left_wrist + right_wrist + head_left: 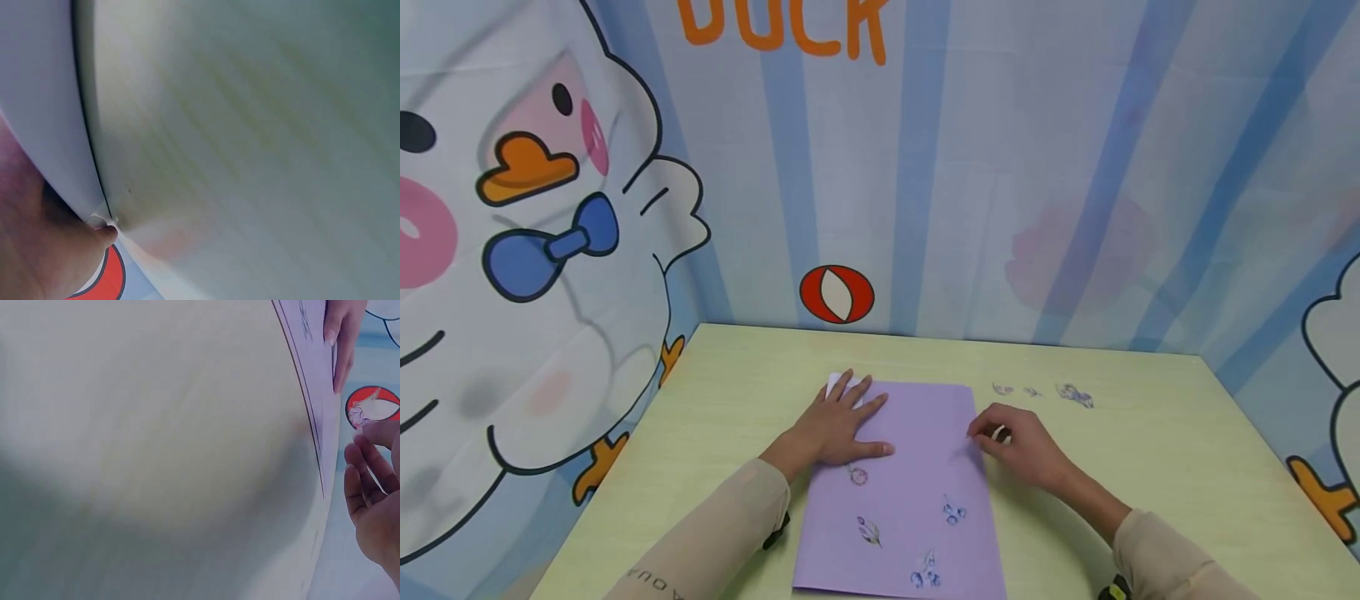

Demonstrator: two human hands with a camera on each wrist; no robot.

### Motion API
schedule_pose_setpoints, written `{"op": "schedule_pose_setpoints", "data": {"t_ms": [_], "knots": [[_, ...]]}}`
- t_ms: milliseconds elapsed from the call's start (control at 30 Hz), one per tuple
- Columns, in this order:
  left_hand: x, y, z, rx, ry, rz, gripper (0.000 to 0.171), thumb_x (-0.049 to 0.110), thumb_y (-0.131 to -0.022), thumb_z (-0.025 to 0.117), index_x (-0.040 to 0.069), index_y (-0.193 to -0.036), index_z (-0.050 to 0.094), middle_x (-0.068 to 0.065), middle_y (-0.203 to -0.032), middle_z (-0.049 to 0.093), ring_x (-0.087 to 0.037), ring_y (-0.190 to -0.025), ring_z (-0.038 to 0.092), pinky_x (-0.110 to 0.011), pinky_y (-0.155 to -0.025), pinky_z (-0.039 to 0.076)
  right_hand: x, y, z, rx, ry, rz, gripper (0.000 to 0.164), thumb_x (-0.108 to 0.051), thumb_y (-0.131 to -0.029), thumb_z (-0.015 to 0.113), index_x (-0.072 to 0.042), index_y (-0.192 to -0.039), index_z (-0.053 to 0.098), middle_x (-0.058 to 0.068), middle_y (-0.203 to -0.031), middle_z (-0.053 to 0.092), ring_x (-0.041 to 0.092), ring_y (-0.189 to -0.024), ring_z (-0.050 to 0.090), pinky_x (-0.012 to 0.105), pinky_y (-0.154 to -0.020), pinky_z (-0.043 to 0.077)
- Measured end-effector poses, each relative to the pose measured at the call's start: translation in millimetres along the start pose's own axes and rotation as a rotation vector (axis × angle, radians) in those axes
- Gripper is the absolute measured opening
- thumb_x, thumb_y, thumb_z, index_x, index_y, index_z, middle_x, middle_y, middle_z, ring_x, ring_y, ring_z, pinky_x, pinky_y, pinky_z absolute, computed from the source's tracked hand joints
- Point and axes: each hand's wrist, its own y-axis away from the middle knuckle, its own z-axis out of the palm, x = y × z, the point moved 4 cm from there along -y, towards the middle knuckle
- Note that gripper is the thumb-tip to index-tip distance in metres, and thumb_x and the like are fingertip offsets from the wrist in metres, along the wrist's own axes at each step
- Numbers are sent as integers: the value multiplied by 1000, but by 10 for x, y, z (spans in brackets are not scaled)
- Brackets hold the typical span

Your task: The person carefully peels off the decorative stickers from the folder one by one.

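A purple sheet or folder (pixel 917 467) lies on the table, with small plant stickers on its lower half: a pink flower (pixel 858 476), a budded sprig (pixel 870 532) and two blue berry sprigs. My left hand (pixel 841 423) rests spread on the upper left of the purple sheet, fingers straight. At the sheet's right edge, my right hand (pixel 1022 443) pinches a small clear flower sticker (pixel 359 416) between thumb and forefinger. The right wrist view shows that sticker raised above the sheet. The left wrist view catches only part of the left hand (pixel 50 244).
To the right of the sheet's top edge, several loose stickers (pixel 1075 395) lie on the pale yellow table (pixel 1150 467). A cartoon duck cloth (pixel 820 167) hangs behind the table and along its sides. A white corner (pixel 832 381) shows by the left fingertips.
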Motion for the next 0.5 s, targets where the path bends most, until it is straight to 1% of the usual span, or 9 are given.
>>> {"op": "schedule_pose_setpoints", "data": {"t_ms": [133, 200, 333, 433, 500], "knots": [[-14, -7, 21, 1, -5, 1, 95, 88, -82, 33, 33, -159, 22, -5, -167, 11, -36, -152, 0, -62, -117, 11, 75, -9, -132, 49, 29, -33, 9, -4, -89, 73, -12, -93, 74, -7, -88, 62, 9, -76, 57, 28, -67, 52], [-13, -2, 18, 0, -6, 2, 95, 87, -82, 33, 33, -159, 22, -5, -167, 11, -36, -152, 0, -62, -117, 12, 114, -8, -185, 55, 38, -25, 9, -5, -90, 72, -12, -95, 74, -8, -89, 63, 9, -76, 58, 28, -67, 52], [-7, 5, -3, 2, -6, 7, 94, 86, -83, 35, 32, -159, 23, -6, -167, 12, -37, -152, 0, -62, -116, 12, 174, -4, -285, 61, 54, -1, 9, -9, -91, 72, -11, -99, 73, -5, -91, 68, 11, -79, 61, 29, -69, 53], [-2, 10, -16, 3, -4, 8, 94, 86, -83, 35, 31, -159, 23, -6, -167, 12, -37, -152, 0, -62, -116, 13, 225, 4, -361, 74, 57, 3, 9, -11, -92, 72, -10, -101, 73, -3, -93, 69, 11, -80, 62, 29, -70, 53], [0, 10, -17, 2, -4, 7, 94, 86, -83, 35, 31, -159, 23, -5, -167, 11, -37, -152, 0, -62, -117, 13, 265, 10, -412, 88, 59, 7, 9, -11, -92, 71, -10, -102, 73, -4, -94, 69, 12, -80, 62, 29, -70, 53]]}}
